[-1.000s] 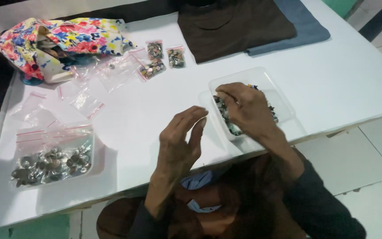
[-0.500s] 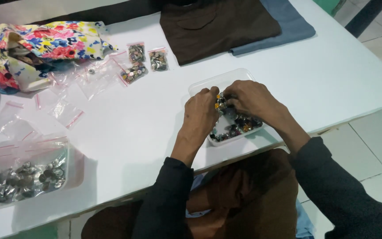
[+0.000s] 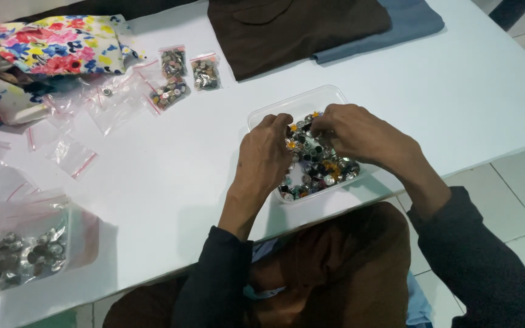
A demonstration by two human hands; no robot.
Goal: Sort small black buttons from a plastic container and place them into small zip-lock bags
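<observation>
A clear plastic tray (image 3: 311, 99) near the front edge of the white table (image 3: 171, 176) holds a heap of small mixed buttons (image 3: 320, 167). My left hand (image 3: 264, 159) rests over the tray's left side, fingertips down among the buttons. My right hand (image 3: 356, 132) reaches in from the right, its fingers curled onto the pile at the tray's far end. The fingertips of both hands meet over the buttons. Whether either hand pinches a button is hidden by the fingers.
Three small zip bags of buttons (image 3: 180, 76) lie at the back. Empty zip bags (image 3: 74, 155) are scattered left. A large bag of metal buttons (image 3: 16, 258) sits front left. A floral cloth pouch (image 3: 37, 54) and folded brown and blue fabric (image 3: 299, 27) lie along the far edge.
My left hand, raised in front of me a second ago, has come down into the tray beside my right hand. The view has shifted slightly.
</observation>
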